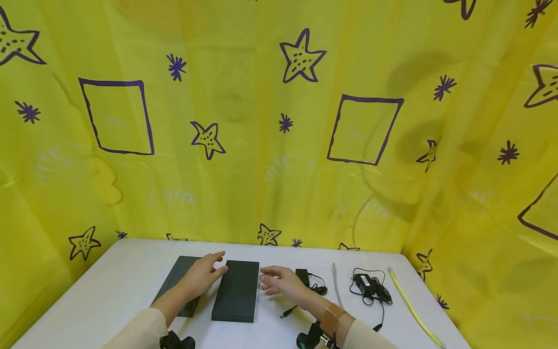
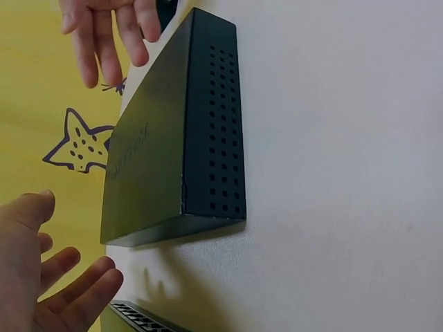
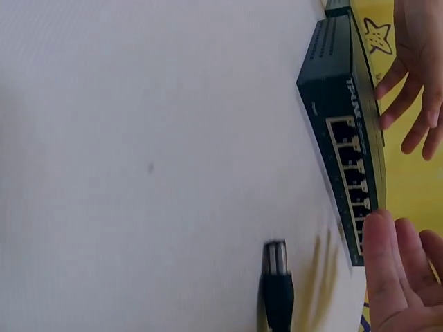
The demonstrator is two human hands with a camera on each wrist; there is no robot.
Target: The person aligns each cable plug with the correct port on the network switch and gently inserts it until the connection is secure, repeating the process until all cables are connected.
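A dark TP-Link network switch [image 1: 236, 292] lies flat on the white table between my two hands. Its row of ports [image 3: 349, 166] shows in the right wrist view, its vent holes [image 2: 223, 131] in the left wrist view. My left hand [image 1: 201, 275] hovers over a second dark box [image 1: 189, 309] at the left, fingers relaxed and pointing toward the switch. On the switch's other side, my right hand [image 1: 285, 285] hangs with loosely bent fingers. Neither hand holds anything. Below the right hand lies a black barrel plug [image 3: 278, 287].
Right of the switch lie a black power adapter [image 1: 302, 277] with its cord, a grey cable [image 1: 336, 286], another adapter with a coiled cord [image 1: 368, 287], and a yellow cable [image 1: 411, 308]. A yellow patterned curtain [image 1: 244, 194] hangs behind the table [image 1: 131, 261].
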